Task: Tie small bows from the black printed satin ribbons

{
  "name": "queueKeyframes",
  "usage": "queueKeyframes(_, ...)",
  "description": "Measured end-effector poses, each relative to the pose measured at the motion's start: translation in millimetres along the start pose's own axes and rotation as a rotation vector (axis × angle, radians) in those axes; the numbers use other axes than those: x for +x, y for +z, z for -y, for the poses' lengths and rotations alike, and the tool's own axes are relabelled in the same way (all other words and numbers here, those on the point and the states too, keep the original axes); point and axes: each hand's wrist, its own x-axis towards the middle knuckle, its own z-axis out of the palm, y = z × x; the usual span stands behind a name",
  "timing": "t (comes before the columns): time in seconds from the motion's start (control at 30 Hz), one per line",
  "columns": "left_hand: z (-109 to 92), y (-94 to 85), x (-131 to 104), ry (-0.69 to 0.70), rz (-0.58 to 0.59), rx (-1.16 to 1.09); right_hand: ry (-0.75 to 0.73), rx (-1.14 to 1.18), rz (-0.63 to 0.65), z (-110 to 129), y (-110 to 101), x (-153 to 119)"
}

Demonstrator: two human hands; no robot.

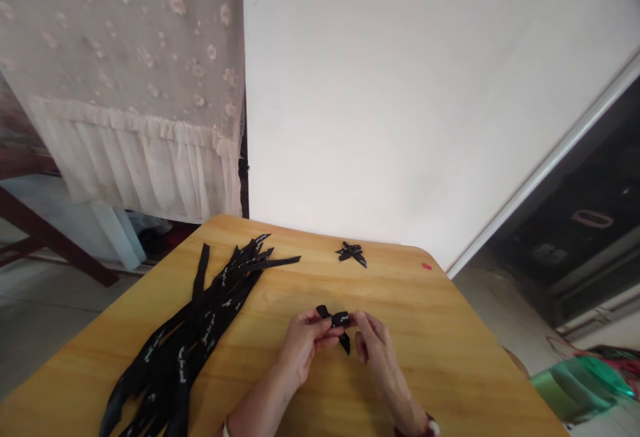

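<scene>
Left hand [305, 338] and right hand [373, 340] pinched on the black ribbon bow [336, 320] above the tabletop [450, 357]; best kept taut, loops even.

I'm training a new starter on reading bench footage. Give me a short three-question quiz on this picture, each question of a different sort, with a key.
1. True or false: both hands hold one small folded black ribbon piece.
2. Where does the pile of long black ribbon strips lie? A) left of the hands B) right of the hands C) on the floor
3. What small thing lies near the table's far right edge?

Key
1. True: left hand and right hand pinch the ribbon piece.
2. A: ribbon strips on the wooden table.
3. A small red bit; a finished black bow lies nearer the middle.
</scene>
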Motion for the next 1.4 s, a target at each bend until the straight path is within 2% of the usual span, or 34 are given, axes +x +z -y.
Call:
queueKeyframes(0.2,3.8,1.3,0.9,-0.009,0.029,0.019,-0.069,-0.015,0.055,-2.2,0.5,-0.5)
queueKeyframes(0.4,2.8,4.3,-1.7,-0.012,0.071,0.018,-0.093,-0.048,0.019,-9.5,1.1,3.0)
queueKeyframes(0.67,2.6,7.9,-1.6,0.005,-0.017,-0.026,-0.093,-0.012,0.014,-11.8,5.2,2.1)
queueKeyframes(0.87,5.8,7.8,1.4,0.021,-0.018,-0.04,-0.119,-0.003,-0.002,-13.8,7.8,2.9)
queueKeyframes(1.07,0.9,6.7,-3.7,-0.023,0.085,-0.046,-0.089,-0.036,0.006,-12.0,2.0,3.3)
queueKeyframes(1.27,0.9,6.7,-6.2,-0.032,0.106,0.131,-0.099,-0.118,-0.053,-1.9,-5.3,2.8)
queueKeyframes(1.4,5.2,7.5,-6.4,-0.051,0.169,0.218,-0.142,-0.128,0.003,4.8,-3.5,-0.3)
